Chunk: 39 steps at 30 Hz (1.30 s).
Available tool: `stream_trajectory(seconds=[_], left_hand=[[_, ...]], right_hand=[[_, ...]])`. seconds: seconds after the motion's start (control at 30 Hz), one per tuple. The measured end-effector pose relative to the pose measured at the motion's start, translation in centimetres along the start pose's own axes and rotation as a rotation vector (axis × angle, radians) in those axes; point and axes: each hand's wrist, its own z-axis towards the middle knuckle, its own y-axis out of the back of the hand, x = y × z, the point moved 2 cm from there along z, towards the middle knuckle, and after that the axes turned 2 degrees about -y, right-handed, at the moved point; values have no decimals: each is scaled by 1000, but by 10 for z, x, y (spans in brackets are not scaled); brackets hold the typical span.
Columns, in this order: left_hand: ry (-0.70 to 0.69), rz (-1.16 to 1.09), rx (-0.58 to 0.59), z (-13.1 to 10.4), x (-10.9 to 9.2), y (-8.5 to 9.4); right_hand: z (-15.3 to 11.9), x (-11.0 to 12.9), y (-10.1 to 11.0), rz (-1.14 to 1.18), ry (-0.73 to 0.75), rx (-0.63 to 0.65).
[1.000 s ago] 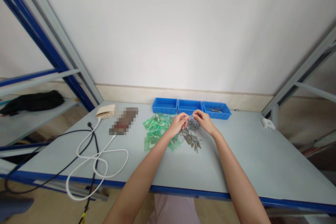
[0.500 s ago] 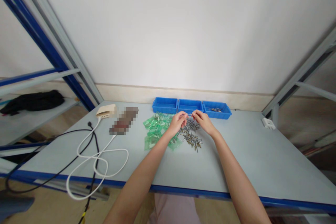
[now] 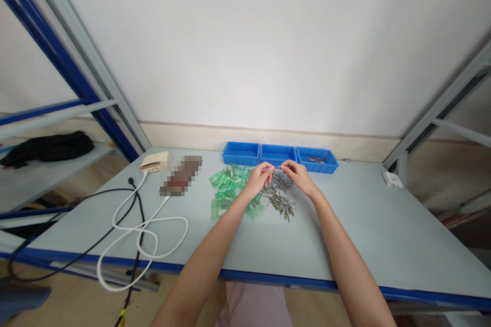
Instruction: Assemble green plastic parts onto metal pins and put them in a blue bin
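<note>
My left hand (image 3: 261, 180) and my right hand (image 3: 296, 176) are raised over the table's middle, fingertips almost meeting. Between them runs a small thin metal piece (image 3: 278, 167), pinched at both ends and too small to identify. Below lies a loose pile of slim metal pieces (image 3: 280, 200), grey shanks with some brass-coloured ends, like screws or pins. Left of the pile, partly behind my left hand and forearm, is a heap of green clear plastic packets (image 3: 228, 189). Behind my hands stand a left blue bin (image 3: 241, 154), a middle blue bin (image 3: 278, 153) and a right blue bin (image 3: 326, 166) holding a few metal pieces.
On the left of the grey table (image 3: 364, 225) are a cream box-shaped device (image 3: 155, 161), a blurred-out object (image 3: 181, 176), a looped white cable (image 3: 157, 237) and a black cable (image 3: 92, 237). A white device (image 3: 392, 180) sits at the right. Blue-grey frame posts flank the table.
</note>
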Motion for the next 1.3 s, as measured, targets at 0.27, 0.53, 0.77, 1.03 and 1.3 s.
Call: stream_trajectory(seconds=[0.27, 0.53, 0.77, 1.03, 1.3], left_hand=[[12, 32, 27, -3, -4, -1], [20, 30, 10, 0, 9, 2], [16, 78, 48, -3, 4, 0], [11, 109, 64, -3, 3, -1], [-2, 191, 71, -5, 5, -2]], right_hand=[[2, -5, 6, -110, -31, 27], [-7, -47, 55, -459, -397, -514], [-10, -37, 55, -571, -237, -149], [-7, -35, 19, -510, -254, 384], [-3, -36, 26, -420, -159, 214]])
